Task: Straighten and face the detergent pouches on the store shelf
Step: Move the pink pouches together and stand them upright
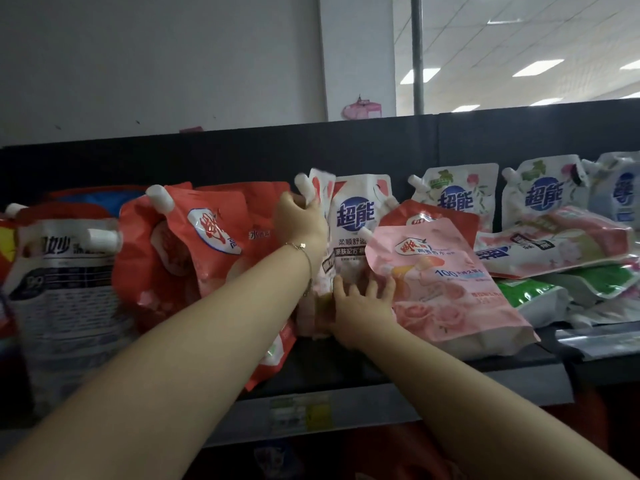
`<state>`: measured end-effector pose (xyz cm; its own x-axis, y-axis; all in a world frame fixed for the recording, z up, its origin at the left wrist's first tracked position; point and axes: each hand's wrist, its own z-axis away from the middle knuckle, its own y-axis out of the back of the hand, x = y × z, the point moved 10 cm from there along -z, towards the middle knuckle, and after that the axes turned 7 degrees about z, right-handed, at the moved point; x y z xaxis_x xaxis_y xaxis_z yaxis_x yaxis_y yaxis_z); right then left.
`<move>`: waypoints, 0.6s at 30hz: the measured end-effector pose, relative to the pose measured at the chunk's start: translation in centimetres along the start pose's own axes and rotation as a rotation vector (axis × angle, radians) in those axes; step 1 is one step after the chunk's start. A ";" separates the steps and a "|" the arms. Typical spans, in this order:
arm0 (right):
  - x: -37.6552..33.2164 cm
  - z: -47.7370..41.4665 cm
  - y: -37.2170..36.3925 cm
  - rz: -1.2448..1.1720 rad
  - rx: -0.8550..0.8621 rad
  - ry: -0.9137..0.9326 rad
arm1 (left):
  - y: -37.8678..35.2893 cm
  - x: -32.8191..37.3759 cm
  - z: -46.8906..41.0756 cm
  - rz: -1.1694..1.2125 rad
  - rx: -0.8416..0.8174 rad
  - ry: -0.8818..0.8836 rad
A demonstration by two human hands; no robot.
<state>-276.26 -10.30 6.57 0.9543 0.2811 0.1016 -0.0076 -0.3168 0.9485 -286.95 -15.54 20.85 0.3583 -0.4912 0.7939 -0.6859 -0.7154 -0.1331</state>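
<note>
Okay, our left hand (303, 220) clamps the top corner of the white pouch (320, 192), fingers curled just under its spout cap (302, 183). We judge that's the stiffest spot on a soft bag, so it works as a handle for turning it. The pouch stands upright but edge-on to us, so its print isn't facing out yet.

Below the grip, our right hand (360, 301) holds nothing. Its fingers are spread and fairly straight, pressed against the pouch's slack base and touching the lower left edge of the pink pouch (446, 285). Probably it's bracing the base and keeping the pink one back.

Just right of the grip, a second white pouch (356, 216) faces front with its blue logo readable. The pink pouch is matte film, tilted and slumped. Left of the grip, the red pouch (214, 233) is glossy and creased, leaning over. Farther right, the flat pouches (554, 240) lie stacked on their sides. All of them sit on the dark shelf (381, 372), which has a hard straight front edge.
</note>
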 end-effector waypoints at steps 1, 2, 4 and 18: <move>0.0 0.0 0.2 0.019 0.028 -0.001 | 0.0 -0.1 0.1 -0.020 0.001 0.007; -0.2 0.2 0.8 0.022 0.067 0.012 | 0.1 0.1 0.3 -0.013 -0.003 -0.005; -0.3 0.8 2.5 -0.002 0.165 0.059 | 0.7 1.7 0.6 0.000 0.006 -0.123; 10.2 3.9 2.2 0.079 0.063 -0.126 | -7.9 -0.1 9.5 -0.222 -0.586 -0.589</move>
<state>-265.39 -11.67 8.55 0.9814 0.1383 0.1329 -0.0693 -0.3905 0.9180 -275.53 -14.53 16.15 0.6821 -0.6642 0.3059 -0.7190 -0.5330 0.4459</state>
